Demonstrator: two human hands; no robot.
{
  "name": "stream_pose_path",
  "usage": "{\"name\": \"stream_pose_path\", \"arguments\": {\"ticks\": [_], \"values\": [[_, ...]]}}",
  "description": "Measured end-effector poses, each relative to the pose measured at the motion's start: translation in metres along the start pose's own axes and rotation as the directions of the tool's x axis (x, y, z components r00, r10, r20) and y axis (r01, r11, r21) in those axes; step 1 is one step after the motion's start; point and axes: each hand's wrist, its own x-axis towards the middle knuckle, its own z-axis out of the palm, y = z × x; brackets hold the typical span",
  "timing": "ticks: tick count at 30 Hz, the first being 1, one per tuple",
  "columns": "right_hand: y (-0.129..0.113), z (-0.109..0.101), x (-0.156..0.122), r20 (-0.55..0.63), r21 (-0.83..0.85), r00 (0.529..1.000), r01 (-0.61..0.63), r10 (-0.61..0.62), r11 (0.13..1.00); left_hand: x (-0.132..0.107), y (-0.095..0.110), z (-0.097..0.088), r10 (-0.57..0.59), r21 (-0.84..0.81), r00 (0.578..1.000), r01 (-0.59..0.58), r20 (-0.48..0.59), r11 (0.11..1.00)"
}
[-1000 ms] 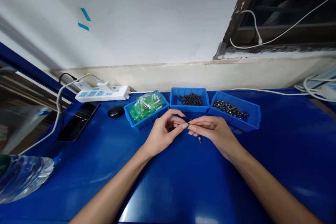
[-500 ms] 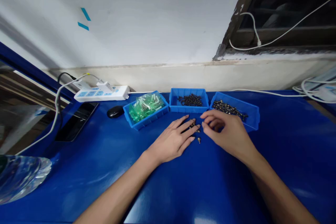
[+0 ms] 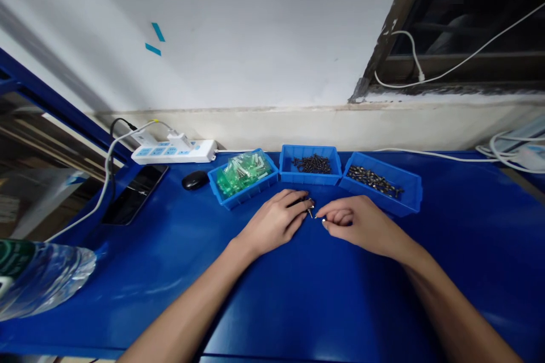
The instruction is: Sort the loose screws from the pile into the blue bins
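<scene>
Along the far edge of the surface [image 3: 264,300], before the wall [image 3: 255,45], three bins stand side by side: the left bin [image 3: 252,193] with bagged parts [image 3: 243,170], the middle bin [image 3: 310,178] and right bin [image 3: 374,195] with screws inside. Left of them lie a mouse [image 3: 195,180], then a phone [image 3: 136,193], with a power strip [image 3: 157,151] behind. A bottle [image 3: 51,278] is at near left. Loose screws [image 3: 310,212] lie on the near side of the middle bin, between left hand [image 3: 276,220] and right hand [image 3: 361,224].

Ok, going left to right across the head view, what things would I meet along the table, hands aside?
Clear bottle, dark phone, black mouse, left blue bin with green packets, middle blue bin with dark screws, right blue bin with shinier screws.
</scene>
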Motion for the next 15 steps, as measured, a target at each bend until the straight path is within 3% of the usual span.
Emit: {"name": "stream_pose_path", "arguments": {"ticks": [4, 7, 9, 11, 13, 15], "values": [[-0.004, -0.003, 0.002, -0.067, 0.208, 0.998, 0.026, -0.012, 0.978, 0.001, 0.002, -0.004, -0.03, -0.05, 0.999, 0.029, -0.015, 0.998], [-0.007, -0.007, 0.004, -0.319, 0.268, 0.947, 0.122, -0.032, 0.956, 0.001, 0.002, -0.005, -0.083, -0.07, 0.996, 0.081, -0.023, 0.994], [-0.009, -0.01, 0.005, -0.551, 0.27, 0.835, 0.198, -0.017, 0.942, 0.001, 0.0, -0.005, -0.109, -0.069, 0.994, 0.107, -0.028, 0.992], [-0.009, -0.014, 0.007, -0.749, 0.244, 0.662, 0.252, 0.018, 0.936, 0.001, -0.003, -0.005, -0.122, -0.058, 0.992, 0.12, -0.026, 0.991], [-0.01, -0.016, 0.008, -0.868, 0.211, 0.495, 0.297, 0.039, 0.931, 0.0, -0.006, -0.004, -0.126, -0.046, 0.992, 0.126, -0.014, 0.991], [-0.01, -0.016, 0.01, -0.909, 0.188, 0.416, 0.345, 0.03, 0.919, -0.001, -0.009, -0.003, -0.14, -0.052, 0.99, 0.14, -0.001, 0.989]]}}
